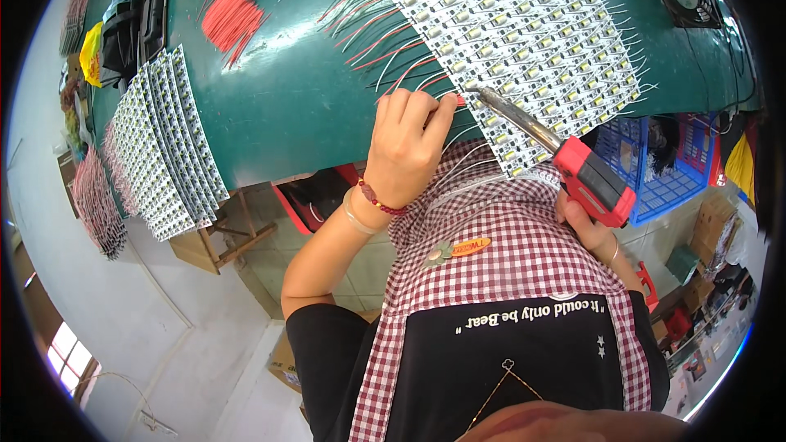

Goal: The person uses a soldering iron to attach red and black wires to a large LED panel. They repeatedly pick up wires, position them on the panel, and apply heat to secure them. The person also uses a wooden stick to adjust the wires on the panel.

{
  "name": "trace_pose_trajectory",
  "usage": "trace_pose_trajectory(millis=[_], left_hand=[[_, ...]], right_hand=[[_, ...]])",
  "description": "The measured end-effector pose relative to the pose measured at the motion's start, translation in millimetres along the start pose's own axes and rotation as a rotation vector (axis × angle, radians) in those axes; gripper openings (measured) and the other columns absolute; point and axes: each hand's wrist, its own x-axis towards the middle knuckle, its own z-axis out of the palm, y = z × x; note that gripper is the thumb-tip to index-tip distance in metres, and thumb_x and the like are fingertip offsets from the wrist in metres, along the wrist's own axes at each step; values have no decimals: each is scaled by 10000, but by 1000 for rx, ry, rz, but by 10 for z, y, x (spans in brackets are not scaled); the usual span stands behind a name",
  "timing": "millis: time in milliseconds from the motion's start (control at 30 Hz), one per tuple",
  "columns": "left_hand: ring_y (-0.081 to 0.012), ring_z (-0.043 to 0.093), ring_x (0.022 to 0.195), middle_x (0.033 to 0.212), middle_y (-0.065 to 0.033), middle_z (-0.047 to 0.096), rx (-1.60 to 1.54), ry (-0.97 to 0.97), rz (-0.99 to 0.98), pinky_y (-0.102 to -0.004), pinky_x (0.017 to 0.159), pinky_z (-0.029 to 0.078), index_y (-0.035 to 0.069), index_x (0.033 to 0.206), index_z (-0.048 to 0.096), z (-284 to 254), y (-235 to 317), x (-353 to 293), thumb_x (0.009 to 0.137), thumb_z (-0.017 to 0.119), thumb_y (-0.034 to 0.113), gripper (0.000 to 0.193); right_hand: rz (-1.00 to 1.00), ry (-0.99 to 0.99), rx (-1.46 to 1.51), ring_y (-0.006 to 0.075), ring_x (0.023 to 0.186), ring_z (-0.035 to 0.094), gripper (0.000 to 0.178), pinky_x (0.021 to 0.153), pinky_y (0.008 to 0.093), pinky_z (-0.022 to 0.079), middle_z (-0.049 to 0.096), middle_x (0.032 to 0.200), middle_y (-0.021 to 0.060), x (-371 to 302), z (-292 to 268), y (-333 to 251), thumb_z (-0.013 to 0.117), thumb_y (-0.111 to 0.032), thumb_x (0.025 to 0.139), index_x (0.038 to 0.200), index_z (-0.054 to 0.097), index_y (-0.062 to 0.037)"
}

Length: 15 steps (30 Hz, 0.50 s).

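L hand [405, 143] nr frame ctr: pinched narrow, red wire [460, 101] at fingertips, by board's L edge. R hand [583, 221] at 3 o'clock, wrapped round iron [591, 180]; tip aims 10 o'clock, contact can't be told. Board [524, 41] at 1 o'clock, mostly on table [278, 115]. Red bundle [233, 18], 11 o'clock.

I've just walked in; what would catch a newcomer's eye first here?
Probably the big white circuit-board sheet at top centre, packed with small components and fringed with wires. Then the red-and-black soldering tool in the right hand, its metal tip over the sheet near the fingertips of the left hand. The bright red wire bundle also stands out against the green table, upper left.
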Motion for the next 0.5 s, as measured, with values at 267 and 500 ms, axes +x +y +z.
trace_pose_trajectory(millis=[267,500], left_hand=[[-209,451,703,769,-52,456,12,-7,11,-332,624,373,0,975,658,13,-4,2,748,643,17,227],[-199,464,675,749,-36,487,33,10,-6,-325,621,377,23,949,681,-3,12,14,717,666,-23,237]], right_hand=[[-40,-34,-98,167,699,559,166,642,293,446,579,766,76,151,42,-88,590,-174,885,888,575,-9],[-10,-13,63,185,754,615,200,689,324,495,647,857,86,4,-28,72,616,-45,851,1034,623,34]])
